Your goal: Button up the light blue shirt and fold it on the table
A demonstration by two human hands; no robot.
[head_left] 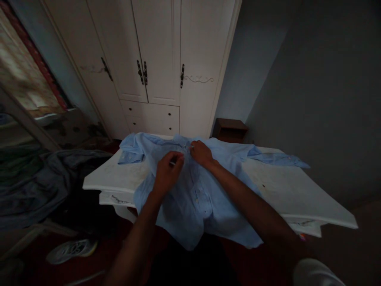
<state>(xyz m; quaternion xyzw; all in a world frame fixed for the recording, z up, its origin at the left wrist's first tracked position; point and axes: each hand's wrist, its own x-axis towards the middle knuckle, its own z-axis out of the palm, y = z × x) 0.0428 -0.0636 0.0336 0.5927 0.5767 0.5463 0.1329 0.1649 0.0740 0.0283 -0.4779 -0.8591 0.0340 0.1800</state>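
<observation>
A light blue button-up shirt (196, 194) lies spread on a white table (285, 190), its hem hanging over the near edge and its sleeves stretched out left and right. My left hand (167, 171) pinches the shirt's front placket near the top, fingers closed on the fabric. Just beyond it, close to the collar, my right hand (201, 153) grips the same front edge. The two hands are close together.
A white wardrobe (160, 67) with dark handles and drawers stands behind the table. A small brown stand (230, 129) sits at its right. Dark clothes (44, 178) are piled at left, and a sneaker (71, 249) lies on the red floor.
</observation>
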